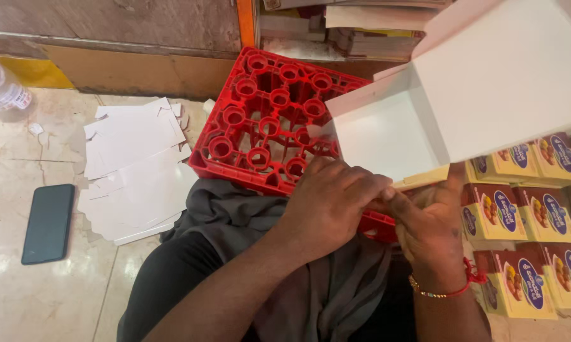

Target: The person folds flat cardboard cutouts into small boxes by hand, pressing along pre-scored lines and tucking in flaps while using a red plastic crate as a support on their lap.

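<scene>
On a marble floor beside a red crate (266, 120), both hands (336, 199) (431, 225) pinch the lower edge of an open white carton (463, 88); it looks light, thin, easily creased, best gripped along folds.

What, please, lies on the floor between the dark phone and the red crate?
In the head view, a loose stack of flat white cardboard blanks lies between the phone and the red crate.

My one view comes from the head camera, looking steeply down and close over my lap at the red crate (266, 120), with the floor (19, 297) toward nine o'clock and stacked printed boxes (526, 215) toward three.
</scene>
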